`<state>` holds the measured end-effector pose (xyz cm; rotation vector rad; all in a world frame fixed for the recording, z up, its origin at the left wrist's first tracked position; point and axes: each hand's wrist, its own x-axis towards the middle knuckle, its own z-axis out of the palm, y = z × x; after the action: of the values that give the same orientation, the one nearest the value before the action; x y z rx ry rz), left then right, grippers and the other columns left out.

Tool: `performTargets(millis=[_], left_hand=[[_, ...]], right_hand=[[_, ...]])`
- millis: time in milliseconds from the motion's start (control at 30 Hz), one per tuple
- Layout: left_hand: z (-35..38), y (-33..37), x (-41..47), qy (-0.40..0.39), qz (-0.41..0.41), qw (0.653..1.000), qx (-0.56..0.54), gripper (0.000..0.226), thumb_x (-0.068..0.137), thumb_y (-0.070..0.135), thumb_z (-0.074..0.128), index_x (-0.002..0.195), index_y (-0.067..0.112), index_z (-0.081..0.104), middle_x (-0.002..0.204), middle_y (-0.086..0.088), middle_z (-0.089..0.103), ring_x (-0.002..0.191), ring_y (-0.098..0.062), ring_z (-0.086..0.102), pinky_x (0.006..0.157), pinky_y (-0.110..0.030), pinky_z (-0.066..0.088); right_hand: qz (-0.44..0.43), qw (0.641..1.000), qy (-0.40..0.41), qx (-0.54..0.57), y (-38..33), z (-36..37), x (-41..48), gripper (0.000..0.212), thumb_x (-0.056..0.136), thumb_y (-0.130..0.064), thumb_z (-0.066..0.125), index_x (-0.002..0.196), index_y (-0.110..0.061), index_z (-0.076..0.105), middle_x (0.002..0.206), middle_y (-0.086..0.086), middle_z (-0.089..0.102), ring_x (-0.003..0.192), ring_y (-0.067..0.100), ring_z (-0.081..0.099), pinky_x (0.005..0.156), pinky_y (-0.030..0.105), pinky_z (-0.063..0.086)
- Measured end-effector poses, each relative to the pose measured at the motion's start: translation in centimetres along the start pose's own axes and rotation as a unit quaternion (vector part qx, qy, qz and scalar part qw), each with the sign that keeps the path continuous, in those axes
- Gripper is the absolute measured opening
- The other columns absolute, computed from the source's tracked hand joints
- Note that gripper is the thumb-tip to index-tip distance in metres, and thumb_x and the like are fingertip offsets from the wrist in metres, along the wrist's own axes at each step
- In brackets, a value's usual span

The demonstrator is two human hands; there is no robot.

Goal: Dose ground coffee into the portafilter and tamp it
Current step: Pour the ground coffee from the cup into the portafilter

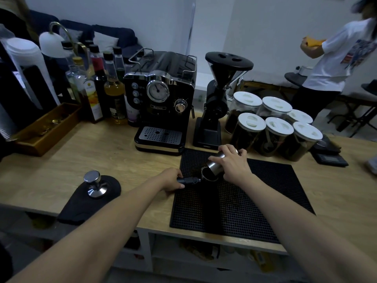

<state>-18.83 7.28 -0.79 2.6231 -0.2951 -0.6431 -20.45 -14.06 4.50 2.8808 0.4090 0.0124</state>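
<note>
Wooden table (122, 144); black rubber mat (255, 197) at its front right edge. Left hand (171, 179) wrapped round portafilter (208, 176) handle, basket over mat's far edge. Right hand (232, 162) grips steel cup (216, 163), tilted mouth-down onto basket. Tamper (94, 183) upright on pad (81, 205), front left.

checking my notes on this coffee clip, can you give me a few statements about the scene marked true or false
1. The left hand grips the portafilter by its handle. True.
2. The right hand holds the tamper. False: it holds a metal cup tipped over the portafilter; the tamper stands on a small mat.
3. The portafilter is locked into the espresso machine. False: it is over the black rubber mat, in front of the espresso machine.
4. The jars beside the grinder have white lids. True.
</note>
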Motion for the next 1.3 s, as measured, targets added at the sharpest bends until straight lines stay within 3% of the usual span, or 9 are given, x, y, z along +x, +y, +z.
performTargets(millis=[400, 700, 800, 967, 1300], left_hand=[[0.0, 0.1, -0.1, 0.002, -0.001, 1.000, -0.003, 0.048, 0.087, 0.027, 0.063, 0.129, 0.009, 0.051, 0.129, -0.011, 0.055, 0.117, -0.026, 0.053, 0.095, -0.030, 0.043], [0.1, 0.1, -0.3, 0.005, 0.001, 1.000, -0.003, 0.047, 0.086, 0.026, 0.064, 0.128, 0.009, 0.052, 0.128, -0.011, 0.056, 0.116, -0.026, 0.054, 0.094, -0.030, 0.044], [0.1, 0.1, -0.3, 0.007, 0.000, 1.000, -0.003, 0.046, 0.086, 0.026, 0.064, 0.127, 0.009, 0.052, 0.128, -0.011, 0.056, 0.116, -0.025, 0.054, 0.094, -0.030, 0.043], [0.0, 0.1, -0.3, 0.006, -0.002, 1.000, -0.007, 0.047, 0.086, 0.026, 0.064, 0.127, 0.009, 0.052, 0.128, -0.011, 0.055, 0.116, -0.025, 0.053, 0.094, -0.030, 0.043], [0.0, 0.1, -0.4, 0.004, 0.000, 1.000, -0.005, 0.048, 0.086, 0.027, 0.064, 0.128, 0.009, 0.051, 0.129, -0.012, 0.055, 0.117, -0.026, 0.053, 0.096, -0.031, 0.044]], right_hand=[[0.052, 0.997, 0.005, 0.063, 0.9, 0.3, -0.7, 0.067, 0.076, -0.015, 0.065, 0.133, -0.043, 0.042, 0.139, 0.001, 0.029, 0.134, 0.021, 0.017, 0.101, 0.054, 0.026], [0.179, 0.962, -0.028, 0.205, 2.1, 0.6, -0.7, 0.078, 0.067, -0.027, 0.081, 0.134, -0.045, 0.043, 0.135, -0.002, 0.032, 0.129, 0.020, 0.023, 0.097, 0.048, 0.028], [0.142, 0.981, -0.004, 0.129, 2.0, 0.2, -0.8, 0.072, 0.073, -0.020, 0.073, 0.134, -0.043, 0.043, 0.136, 0.001, 0.031, 0.131, 0.021, 0.020, 0.099, 0.053, 0.028], [0.010, 1.000, 0.021, 0.017, 0.7, -0.2, -0.5, 0.066, 0.078, -0.016, 0.065, 0.134, -0.041, 0.041, 0.143, 0.002, 0.027, 0.138, 0.023, 0.016, 0.103, 0.056, 0.023], [-0.012, 1.000, 0.005, -0.015, 0.1, -0.5, 0.1, 0.066, 0.079, -0.016, 0.065, 0.136, -0.039, 0.040, 0.145, 0.003, 0.025, 0.139, 0.024, 0.014, 0.105, 0.058, 0.021]])
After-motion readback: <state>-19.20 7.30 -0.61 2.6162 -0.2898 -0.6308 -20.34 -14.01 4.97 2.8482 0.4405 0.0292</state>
